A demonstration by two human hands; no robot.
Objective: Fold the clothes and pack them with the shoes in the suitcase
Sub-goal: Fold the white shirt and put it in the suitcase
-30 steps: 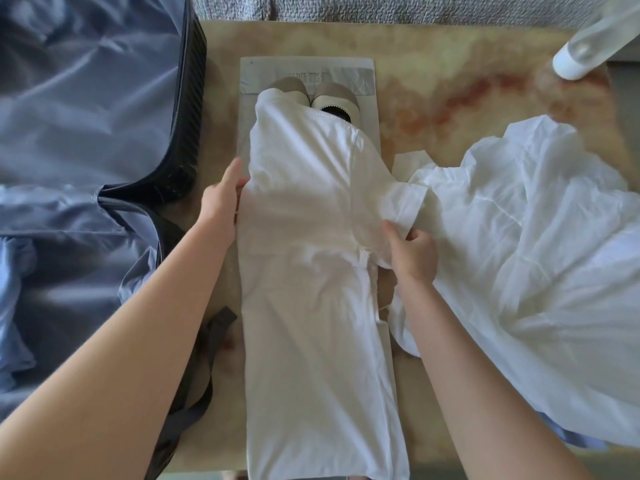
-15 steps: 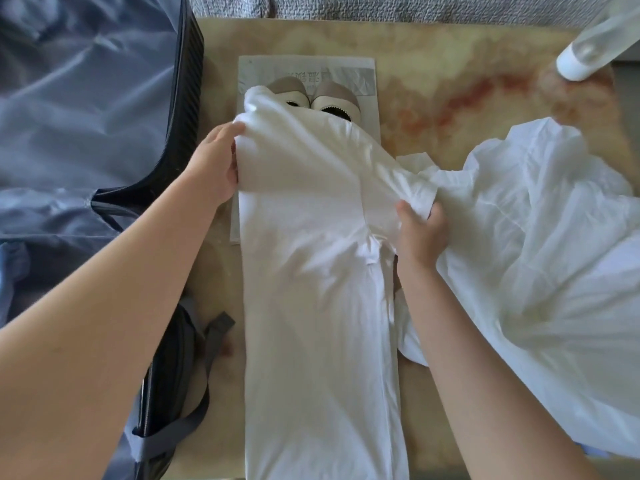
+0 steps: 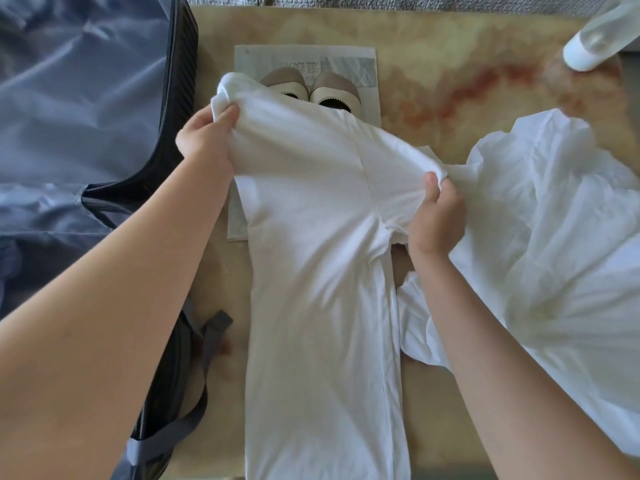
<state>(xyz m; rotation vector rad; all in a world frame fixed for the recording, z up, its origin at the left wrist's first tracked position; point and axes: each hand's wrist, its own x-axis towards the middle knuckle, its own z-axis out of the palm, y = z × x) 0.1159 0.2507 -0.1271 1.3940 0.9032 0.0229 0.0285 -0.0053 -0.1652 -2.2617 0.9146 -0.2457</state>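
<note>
1. Your left hand (image 3: pixel 204 140) is at centre-left of the frame, grip clenched on the far left corner of the white garment (image 3: pixel 318 271), with a wad of cloth bunched between thumb and fingers
2. Your right hand (image 3: pixel 436 216) is at centre-right, grip pinching the right edge of that same garment, thumb on top and the fabric gathered up in it
3. Between your two hands the upper part of the garment is lifted and pulled taut. The rest runs down the middle of the frame as a long narrow folded strip, flat on the counter (image 3: pixel 467 57), right to the bottom edge
4. The shoes (image 3: pixel 311 88), a beige pair, sit side by side at top centre on a printed paper sheet (image 3: pixel 360 64). The raised edge of the garment hides their near ends, and you can't tell if it touches them
5. The suitcase (image 3: pixel 86 98) lies open and fills the left of the frame, blue-grey lining showing, its dark ribbed wall just beside the paper sheet. A grey strap (image 3: pixel 207 341) hangs out of it at lower left
6. A second white garment (image 3: pixel 554 237) is a crumpled heap over the right side of the counter, with one flap lying just beside the folded strip under your right wrist
7. Upper right corner has a clear bottle (image 3: pixel 588 46) with a white end, tilted and pretty blurry
</note>
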